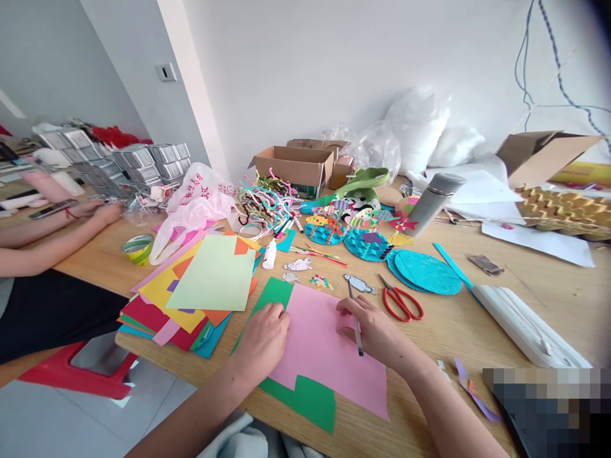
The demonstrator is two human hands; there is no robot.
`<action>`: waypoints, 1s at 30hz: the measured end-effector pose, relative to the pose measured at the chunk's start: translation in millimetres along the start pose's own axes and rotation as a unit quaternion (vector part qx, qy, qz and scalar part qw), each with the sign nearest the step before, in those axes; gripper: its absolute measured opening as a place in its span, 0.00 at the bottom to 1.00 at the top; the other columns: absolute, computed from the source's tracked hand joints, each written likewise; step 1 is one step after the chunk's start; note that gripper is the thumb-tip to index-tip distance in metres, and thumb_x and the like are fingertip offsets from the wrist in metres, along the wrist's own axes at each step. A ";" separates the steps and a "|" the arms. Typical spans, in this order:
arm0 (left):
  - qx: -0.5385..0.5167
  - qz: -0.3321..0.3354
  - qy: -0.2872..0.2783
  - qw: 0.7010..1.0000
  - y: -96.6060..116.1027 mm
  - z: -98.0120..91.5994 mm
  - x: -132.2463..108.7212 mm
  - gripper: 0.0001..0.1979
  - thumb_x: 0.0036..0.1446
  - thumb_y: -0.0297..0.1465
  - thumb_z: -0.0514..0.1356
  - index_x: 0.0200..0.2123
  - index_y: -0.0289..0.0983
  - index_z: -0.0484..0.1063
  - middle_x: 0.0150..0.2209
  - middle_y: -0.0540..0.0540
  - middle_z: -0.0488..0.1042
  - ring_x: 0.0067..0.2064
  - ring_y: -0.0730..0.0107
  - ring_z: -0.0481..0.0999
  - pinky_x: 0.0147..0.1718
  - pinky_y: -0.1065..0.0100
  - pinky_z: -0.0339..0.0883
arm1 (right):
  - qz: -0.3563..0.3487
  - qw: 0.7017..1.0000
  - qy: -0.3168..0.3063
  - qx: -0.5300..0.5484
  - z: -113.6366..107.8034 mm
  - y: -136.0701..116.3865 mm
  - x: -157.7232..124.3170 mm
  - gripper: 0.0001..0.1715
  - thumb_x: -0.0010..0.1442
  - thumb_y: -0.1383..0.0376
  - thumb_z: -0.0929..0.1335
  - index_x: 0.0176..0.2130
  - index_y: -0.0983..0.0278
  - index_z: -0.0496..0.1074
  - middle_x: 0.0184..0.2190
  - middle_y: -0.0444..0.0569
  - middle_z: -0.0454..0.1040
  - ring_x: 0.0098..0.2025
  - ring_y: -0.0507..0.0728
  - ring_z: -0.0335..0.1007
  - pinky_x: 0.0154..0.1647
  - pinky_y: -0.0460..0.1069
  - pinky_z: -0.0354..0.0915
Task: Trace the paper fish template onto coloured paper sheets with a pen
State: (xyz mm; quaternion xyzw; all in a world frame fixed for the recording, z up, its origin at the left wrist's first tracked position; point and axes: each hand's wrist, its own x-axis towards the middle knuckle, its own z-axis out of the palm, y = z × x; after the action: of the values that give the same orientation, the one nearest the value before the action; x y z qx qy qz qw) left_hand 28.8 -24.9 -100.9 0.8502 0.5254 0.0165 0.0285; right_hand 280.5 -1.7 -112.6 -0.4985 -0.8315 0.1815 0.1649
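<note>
A smooth, pale wall (305, 70) fills the back of the room, and below it we see a broad wooden table (449, 324) with fine grain and a satin surface. Along its far side stand puffy, crinkled white plastic bags (415, 127), a brown moulded egg tray (563, 210) with rows of bumps, and an open cardboard box (291, 166). To our left, flat coloured sheets (214, 273) are fanned in a loose stack. Directly before us a smooth pink sheet (315, 343) lies flat on the table, with a green sheet (312, 404) showing past its left and lower edges. Fuzzy, bent pipe cleaners (267, 200) make a tangled heap. Our left hand (265, 334) rests on the pink sheet with fingers curled under; we cannot tell whether it holds anything. Our right hand (370, 324), over the same sheet, pinches a slim pen (358, 340). Farther right we find a matte grey flask (436, 200), overlapping turquoise discs (427, 273) and scissors with rounded red handles (401, 303). Just beyond the pink sheet lie a grey-blue fish cutout (360, 284) with a dark outline and tiny bright scraps (321, 282).
</note>
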 end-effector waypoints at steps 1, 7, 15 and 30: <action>0.008 0.007 -0.003 1.000 -0.2 -1.0 0.0 0.09 0.60 0.23 0.51 0.35 0.38 0.70 0.39 0.44 0.70 0.43 0.62 0.70 0.41 0.63 0.65 | 0.003 1.000 -0.003 0.000 0.1 -0.1 0.3 0.10 0.56 0.67 0.67 0.41 0.62 0.66 0.38 0.51 0.73 0.42 0.60 0.67 0.43 0.54 0.64; -0.072 0.013 -0.030 0.997 -11.9 -17.4 21.1 0.06 0.58 0.28 0.56 0.34 0.38 0.74 0.36 0.44 0.74 0.41 0.61 0.74 0.41 0.64 0.66 | 0.008 1.000 0.000 0.003 1.3 -1.4 0.2 0.10 0.56 0.69 0.66 0.40 0.61 0.67 0.39 0.51 0.73 0.43 0.60 0.67 0.43 0.54 0.63; -0.115 -0.048 0.042 0.991 -27.2 -26.0 110.0 0.09 0.57 0.33 0.60 0.41 0.39 0.75 0.42 0.44 0.77 0.46 0.61 0.74 0.44 0.66 0.65 | 0.004 1.000 -0.001 -0.002 0.7 -1.9 0.6 0.11 0.54 0.69 0.67 0.39 0.61 0.66 0.38 0.50 0.74 0.41 0.60 0.66 0.41 0.54 0.63; -0.099 -0.065 0.104 0.988 -24.4 10.2 134.6 0.20 0.56 0.30 0.61 0.53 0.36 0.66 0.47 0.40 0.74 0.52 0.58 0.70 0.49 0.63 0.62 | 0.029 0.999 -0.001 0.024 -0.3 -3.2 -0.1 0.13 0.52 0.71 0.67 0.39 0.59 0.65 0.39 0.48 0.74 0.42 0.58 0.68 0.41 0.52 0.64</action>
State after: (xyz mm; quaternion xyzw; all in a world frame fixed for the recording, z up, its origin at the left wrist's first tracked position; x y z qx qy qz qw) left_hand 67.9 106.1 -113.0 0.8008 0.5756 0.1547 0.0591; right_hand 278.2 -3.2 -110.8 -0.5180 -0.8123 0.2064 0.1711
